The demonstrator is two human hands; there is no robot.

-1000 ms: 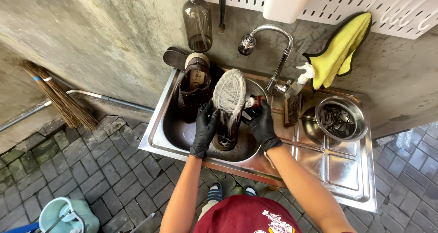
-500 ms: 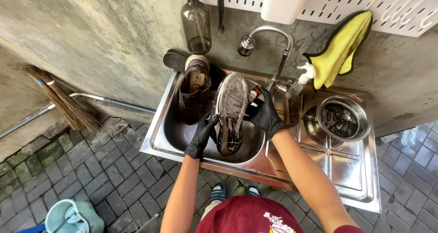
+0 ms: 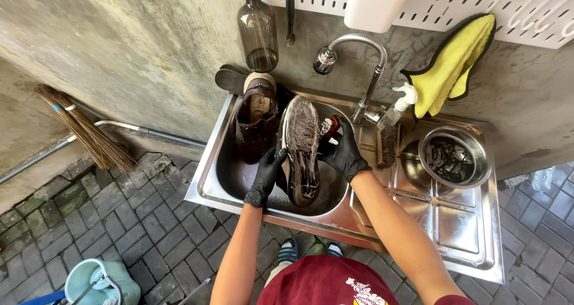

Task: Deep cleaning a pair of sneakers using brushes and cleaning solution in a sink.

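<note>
Over the sink [image 3: 206, 191], left hand [image 3: 266, 176] grips one soapy shoe [image 3: 302, 149], right hand [image 3: 344, 155] apparently clutches one brush [image 3: 327, 127].

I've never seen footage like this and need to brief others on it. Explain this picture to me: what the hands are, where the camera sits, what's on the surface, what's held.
There is no machine here. A person wears a camera on the head, so the single view looks straight down over their arms at a steel sink against a concrete wall.

Both hands wear black gloves. The left hand grips a shoe turned sole up over the basin; the sole is foamy. The right hand holds a small brush against that sole.

A second, brown shoe stands in the basin's far left corner. On the draining board sit another brush, a small spray bottle and a metal bowl of dark laces. A yellow cloth and a brown bottle hang on the wall by the tap. A broom leans at left.
</note>
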